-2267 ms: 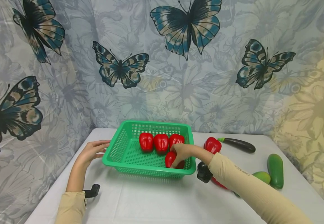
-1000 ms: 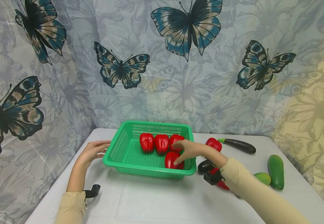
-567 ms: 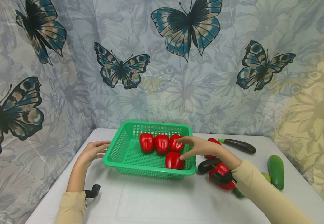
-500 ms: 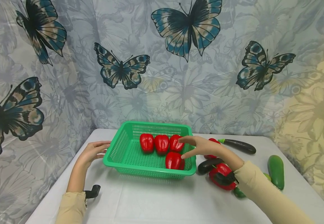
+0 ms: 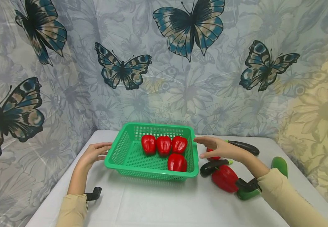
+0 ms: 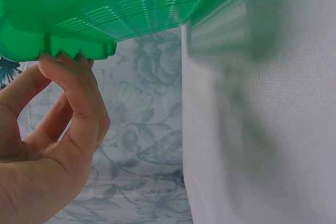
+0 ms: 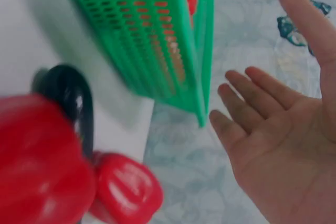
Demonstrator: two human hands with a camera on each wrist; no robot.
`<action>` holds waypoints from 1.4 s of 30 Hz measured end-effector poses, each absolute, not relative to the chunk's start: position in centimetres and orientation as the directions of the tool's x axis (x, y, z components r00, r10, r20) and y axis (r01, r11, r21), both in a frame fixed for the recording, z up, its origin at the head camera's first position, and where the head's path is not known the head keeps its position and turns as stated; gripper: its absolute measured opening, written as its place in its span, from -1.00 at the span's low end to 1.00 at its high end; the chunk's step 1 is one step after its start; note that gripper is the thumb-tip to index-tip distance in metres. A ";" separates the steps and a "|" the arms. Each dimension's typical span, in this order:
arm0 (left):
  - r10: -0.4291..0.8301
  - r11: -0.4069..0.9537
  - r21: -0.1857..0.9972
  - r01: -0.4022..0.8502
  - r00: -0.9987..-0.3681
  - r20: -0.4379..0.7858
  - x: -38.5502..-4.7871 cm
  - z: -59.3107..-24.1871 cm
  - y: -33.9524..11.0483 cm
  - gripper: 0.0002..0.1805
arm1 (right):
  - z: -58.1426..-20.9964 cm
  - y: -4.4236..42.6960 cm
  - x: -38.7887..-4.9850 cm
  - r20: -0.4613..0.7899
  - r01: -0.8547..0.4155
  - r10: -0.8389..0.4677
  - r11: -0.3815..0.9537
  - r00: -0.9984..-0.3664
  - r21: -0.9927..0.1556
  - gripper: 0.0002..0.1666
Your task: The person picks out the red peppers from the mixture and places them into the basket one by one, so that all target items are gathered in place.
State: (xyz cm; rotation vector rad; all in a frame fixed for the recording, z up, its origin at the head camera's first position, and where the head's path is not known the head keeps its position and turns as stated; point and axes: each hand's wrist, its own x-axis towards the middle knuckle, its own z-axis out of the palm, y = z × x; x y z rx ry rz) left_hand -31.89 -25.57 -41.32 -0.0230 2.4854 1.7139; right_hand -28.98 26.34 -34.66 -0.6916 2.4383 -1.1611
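Note:
Several red bell peppers (image 5: 164,146) lie in a green plastic basket (image 5: 149,171): a row at the back and one at the front right. My left hand (image 5: 94,154) touches the basket's left rim with its fingertips; in the left wrist view the fingers (image 6: 79,98) bend gently up against that rim. Just outside the right rim, my right hand (image 5: 223,148) hangs in the air with thumb and fingers spread, holding nothing. Below it on the table are an eggplant (image 5: 209,168), a large red bell pepper (image 5: 225,179) and another red pepper (image 5: 213,154), partly covered by the hand.
A second eggplant (image 5: 244,147) lies at the back right. A green zucchini-like vegetable (image 5: 279,165) and another green vegetable (image 5: 247,194) are partly hidden by the right arm. The white-covered table (image 5: 152,205) meets a butterfly-patterned cloth (image 5: 166,104) behind.
My right hand has let go of the front pepper in the basket and moved right, out past the rim, fingers spread. The left hand stays at the left rim.

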 end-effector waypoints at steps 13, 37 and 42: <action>0.062 0.352 0.933 -0.081 -0.992 -0.109 -31.8 -41.3 -25.6 -0.39 | -36.0 31.1 -26.9 -0.159 -0.230 -0.571 0.548 -0.805 -0.804 -0.26; 0.080 0.344 0.937 -0.064 -0.992 -0.097 -31.9 -41.4 -25.8 -0.39 | -40.6 35.6 -24.4 -0.283 -0.066 -0.538 0.540 -0.794 -0.839 -0.27; 0.086 0.343 0.937 -0.063 -0.991 -0.098 -31.8 -41.4 -25.8 -0.39 | -40.8 36.0 -24.2 -0.281 -0.035 -0.507 0.528 -0.815 -0.849 -0.25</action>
